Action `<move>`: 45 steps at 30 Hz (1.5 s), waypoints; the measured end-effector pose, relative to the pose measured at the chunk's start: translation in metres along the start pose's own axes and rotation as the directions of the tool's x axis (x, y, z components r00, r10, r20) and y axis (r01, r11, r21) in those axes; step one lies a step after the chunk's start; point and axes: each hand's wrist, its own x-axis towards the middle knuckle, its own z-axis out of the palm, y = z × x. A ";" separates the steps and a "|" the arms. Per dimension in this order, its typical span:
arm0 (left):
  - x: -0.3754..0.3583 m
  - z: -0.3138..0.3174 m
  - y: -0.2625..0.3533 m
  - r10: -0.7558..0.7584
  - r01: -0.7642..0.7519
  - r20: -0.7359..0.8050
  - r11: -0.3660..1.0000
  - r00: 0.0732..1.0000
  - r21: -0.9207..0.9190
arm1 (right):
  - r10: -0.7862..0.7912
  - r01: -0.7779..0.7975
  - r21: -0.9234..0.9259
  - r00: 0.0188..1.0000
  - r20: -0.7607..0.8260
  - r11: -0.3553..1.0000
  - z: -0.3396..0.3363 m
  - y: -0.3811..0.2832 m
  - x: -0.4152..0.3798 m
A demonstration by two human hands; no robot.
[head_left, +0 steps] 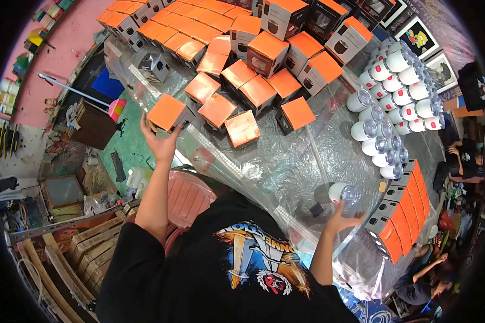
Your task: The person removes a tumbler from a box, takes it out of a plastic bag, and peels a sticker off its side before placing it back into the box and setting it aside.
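Note:
Many boxes with orange tops stand on a table covered in clear plastic [291,167]. At the table's left edge my left hand [160,141] is wrapped round the lower side of one orange-topped box [167,112]. On the right, my right hand [341,219] has its fingers spread just below a white mug with a clear lid [341,192]; whether a fingertip touches the mug is hard to tell. A small dark square piece [316,210] lies left of that mug.
Stacked white mugs [401,97] fill the table's right side, with a row of orange boxes [401,220] below them. A red plastic chair [188,196] stands at the near edge. Two people [419,285] [465,159] are at the far right.

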 end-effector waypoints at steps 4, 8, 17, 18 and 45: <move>-0.029 -0.038 0.044 0.164 -0.173 0.089 0.980 0.982 0.096 | -0.310 0.301 0.152 0.950 0.039 0.941 -0.026 -0.052 -0.016; -0.071 -0.031 0.121 0.343 -0.357 0.308 0.934 0.888 -0.008 | -0.496 0.178 0.522 0.654 0.570 0.834 -0.023 -0.128 -0.027; -0.197 -0.002 0.224 0.305 -0.533 0.821 0.846 0.482 -0.001 | -0.495 -0.206 0.568 0.316 0.809 0.797 -0.026 -0.170 -0.042; -0.208 0.000 0.230 0.304 -0.548 0.854 0.836 0.423 -0.025 | -0.457 -0.259 0.510 0.241 0.856 0.820 -0.029 -0.160 -0.042; -0.353 0.015 0.226 0.165 -0.462 0.877 0.884 0.451 0.071 | -0.465 -0.083 0.490 0.214 0.859 0.868 -0.083 -0.038 -0.012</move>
